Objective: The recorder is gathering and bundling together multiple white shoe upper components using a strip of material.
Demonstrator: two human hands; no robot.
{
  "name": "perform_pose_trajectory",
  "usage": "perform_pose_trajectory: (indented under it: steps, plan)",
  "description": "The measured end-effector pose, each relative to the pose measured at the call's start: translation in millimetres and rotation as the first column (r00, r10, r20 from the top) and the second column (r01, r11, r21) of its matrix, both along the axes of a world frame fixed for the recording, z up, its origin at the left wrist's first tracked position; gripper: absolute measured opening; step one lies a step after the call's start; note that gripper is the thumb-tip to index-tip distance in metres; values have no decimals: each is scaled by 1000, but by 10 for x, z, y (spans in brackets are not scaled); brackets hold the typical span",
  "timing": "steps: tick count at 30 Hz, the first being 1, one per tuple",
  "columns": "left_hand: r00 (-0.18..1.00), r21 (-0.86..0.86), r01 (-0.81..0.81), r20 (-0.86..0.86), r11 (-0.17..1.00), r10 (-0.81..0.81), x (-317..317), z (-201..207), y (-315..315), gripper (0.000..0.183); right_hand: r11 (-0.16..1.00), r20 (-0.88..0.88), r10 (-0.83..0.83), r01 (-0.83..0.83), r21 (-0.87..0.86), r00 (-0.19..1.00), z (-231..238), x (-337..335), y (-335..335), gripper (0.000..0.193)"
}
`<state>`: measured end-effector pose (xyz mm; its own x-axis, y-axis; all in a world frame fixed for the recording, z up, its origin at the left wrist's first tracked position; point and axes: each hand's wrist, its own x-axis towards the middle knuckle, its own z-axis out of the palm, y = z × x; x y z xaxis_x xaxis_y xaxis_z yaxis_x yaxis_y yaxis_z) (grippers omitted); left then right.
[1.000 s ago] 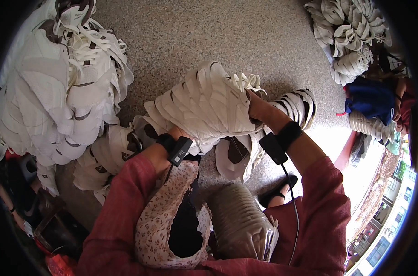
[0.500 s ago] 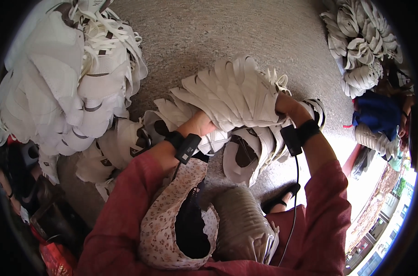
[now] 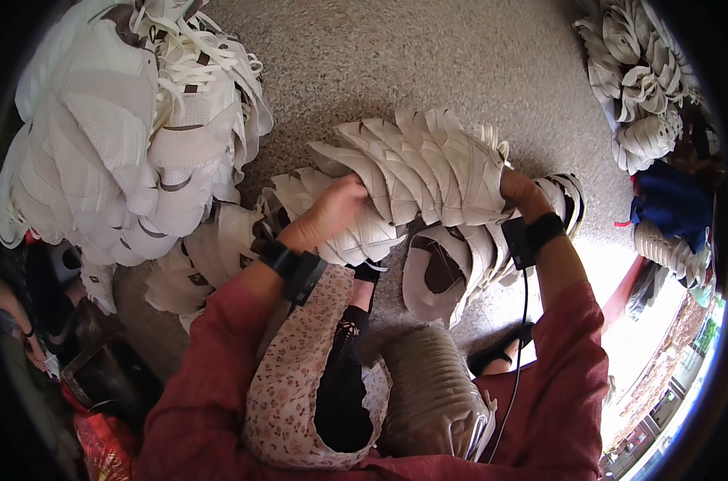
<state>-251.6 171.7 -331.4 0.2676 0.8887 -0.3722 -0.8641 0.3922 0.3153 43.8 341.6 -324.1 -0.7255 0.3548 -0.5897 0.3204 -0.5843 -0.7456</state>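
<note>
A row of overlapping white shoe uppers [image 3: 428, 172], nested one in another, stretches between my hands above the floor. My left hand [image 3: 336, 210] is at its left end, fingers bent and closed against the edge of an upper. At the right end, my right hand [image 3: 521, 192] grips the last upper near its laces, with the fingertips hidden inside. Beneath lie more pale uppers: a bundle [image 3: 352, 240] close under my left hand and another bundle [image 3: 440, 276] with a dark opening below the row. Both wrists wear black straps with small boxes.
A large heap of white uppers [image 3: 115, 136] stands at the left. On my lap rests a wrapped, ribbed bundle [image 3: 432, 393] beside a floral cloth [image 3: 296, 385]. More uppers [image 3: 640, 80] lie at the far right, near a person in blue [image 3: 672, 200]. Another person's hand [image 3: 34, 349] shows at the left edge.
My left hand has drawn out from under the row, so more of its fingers show. The uppers in the row look slightly more spread. My right hand stays at the right end.
</note>
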Motion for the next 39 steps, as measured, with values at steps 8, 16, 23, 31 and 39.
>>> perform_pose_trajectory:
  steps: [8, 16, 23, 31, 39]
  plan:
    - [-523, -228, 677, -818, 699, 239, 544, 93, -67, 103, 958, 163, -71, 22, 286, 984, -604, 236, 191, 37]
    - [-468, -206, 751, -836, 627, 285, 121, 201, -143, 72, 817, 546, 100, -382, 433, 832, -292, 151, 211, 47]
    - [-533, -199, 676, -797, 710, 284, -148, 159, -22, 78, 967, 163, 74, -111, 230, 984, -337, 32, -43, 44]
    - [-310, 119, 676, -849, 727, 428, -4, 409, -222, 54, 821, 444, 219, -410, 398, 869, -448, -99, -84, 42]
    - [-249, 159, 847, -724, 507, 644, 890, 632, 644, 90, 427, 627, 295, -686, 588, 721, 120, -564, -312, 46]
